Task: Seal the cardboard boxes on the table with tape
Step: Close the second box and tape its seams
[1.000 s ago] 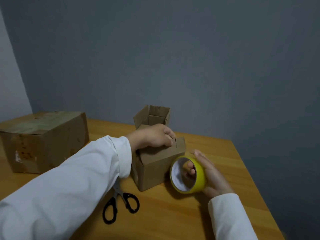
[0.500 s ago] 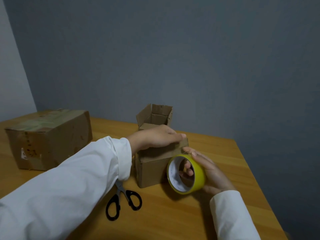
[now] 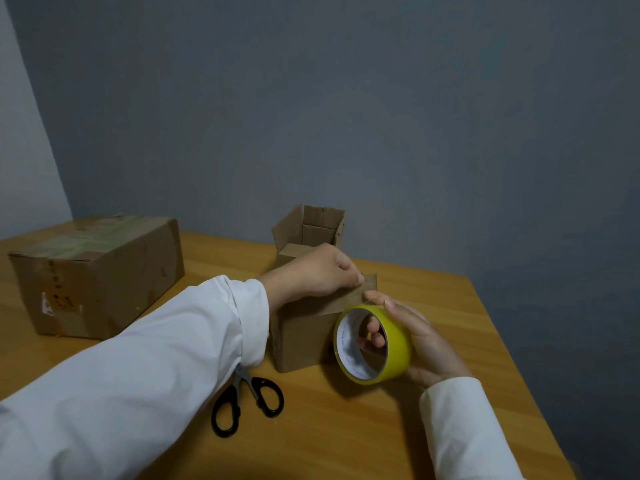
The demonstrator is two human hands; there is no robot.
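The small cardboard box (image 3: 304,336) sits mid-table under the left hand (image 3: 313,277), whose fingertips pinch the tape end on its top; the right hand (image 3: 420,341), beside it, grips the round yellow tape roll (image 3: 398,348)

Place: a plain room, set up as a packing corner.
Evidence: wooden surface (image 3: 450,306) against bare grey wall (image 3: 381,116); cardboard boxes (image 3: 97,271), yellow tape roll (image 3: 398,344), black scissors (image 3: 249,400).

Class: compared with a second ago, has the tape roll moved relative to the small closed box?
Yes. The tape roll has risen against the small closed box, its top now near the box's top edge.
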